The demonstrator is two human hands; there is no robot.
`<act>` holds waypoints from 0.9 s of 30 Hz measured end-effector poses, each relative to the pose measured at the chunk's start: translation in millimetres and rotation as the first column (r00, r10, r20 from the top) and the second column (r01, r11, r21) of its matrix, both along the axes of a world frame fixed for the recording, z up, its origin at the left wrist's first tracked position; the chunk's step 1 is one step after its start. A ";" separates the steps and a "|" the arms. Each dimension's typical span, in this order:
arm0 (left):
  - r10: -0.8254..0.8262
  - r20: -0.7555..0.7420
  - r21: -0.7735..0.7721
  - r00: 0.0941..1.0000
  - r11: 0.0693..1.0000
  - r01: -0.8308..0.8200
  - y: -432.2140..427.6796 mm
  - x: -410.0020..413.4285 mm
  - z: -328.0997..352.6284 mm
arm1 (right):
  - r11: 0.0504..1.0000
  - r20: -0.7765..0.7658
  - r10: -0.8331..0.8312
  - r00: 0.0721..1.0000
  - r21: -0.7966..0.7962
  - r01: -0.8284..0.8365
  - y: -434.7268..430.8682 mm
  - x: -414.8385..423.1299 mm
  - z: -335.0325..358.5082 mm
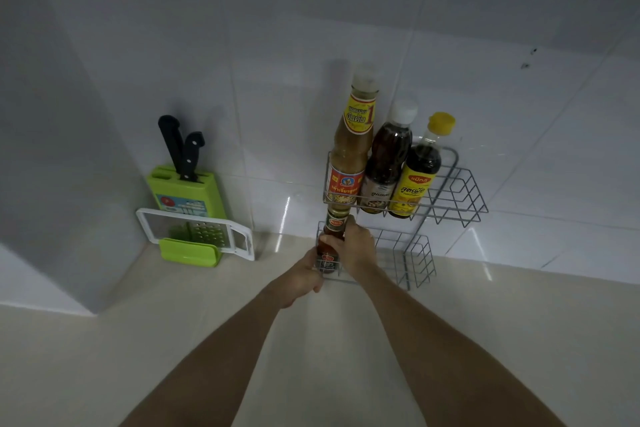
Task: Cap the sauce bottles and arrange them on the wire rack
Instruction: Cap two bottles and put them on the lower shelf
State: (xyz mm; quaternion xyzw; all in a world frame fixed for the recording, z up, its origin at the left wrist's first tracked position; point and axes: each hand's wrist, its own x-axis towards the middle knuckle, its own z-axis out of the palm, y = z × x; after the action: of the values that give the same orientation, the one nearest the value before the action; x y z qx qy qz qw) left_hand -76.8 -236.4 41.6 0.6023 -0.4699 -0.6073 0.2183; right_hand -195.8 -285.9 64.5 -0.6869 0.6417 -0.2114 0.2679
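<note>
Glass sauce bottle (329,246) gripped inside wire rack (450,191).

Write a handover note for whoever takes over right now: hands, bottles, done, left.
Left hand: at the lower tier's front left corner; what it grips is hidden.
Right hand: shut on the small red-label bottle, in the lower tier of the wire rack.
Done: three capped bottles stand on the upper tier.
Left: seat the small bottle and release; its cap is hidden, so check it.
</note>
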 end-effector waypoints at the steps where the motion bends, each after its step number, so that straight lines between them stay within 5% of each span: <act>1: -0.002 0.003 -0.006 1.000 1.000 0.002 0.2 0.2 -0.2 | 1.000 -0.003 0.000 1.000 0.010 0.000 0.1 0.1 -1.1; 15: 0.097 0.136 -0.143 0.986 0.987 -0.077 50.7 -3.6 12.8 | 0.996 0.105 0.091 0.990 0.007 -0.092 59.4 -39.7 4.7; 23: -0.143 0.099 -0.269 0.985 0.949 0.165 169.7 -10.3 4.6 | 0.953 0.134 0.256 0.957 -0.199 -0.227 167.1 -92.1 31.6; 27: -0.367 0.151 -0.186 0.918 0.901 0.391 241.0 -20.2 -10.0 | 0.922 0.113 0.365 0.924 -0.185 -0.341 224.3 -106.7 32.2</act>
State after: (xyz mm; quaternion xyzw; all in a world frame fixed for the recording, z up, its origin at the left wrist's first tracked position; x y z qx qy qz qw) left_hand -97.0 4.6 31.6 0.5054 -0.6519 -0.5497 0.1323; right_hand -302.4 -61.6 96.6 -0.7936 0.4665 -0.2603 0.2913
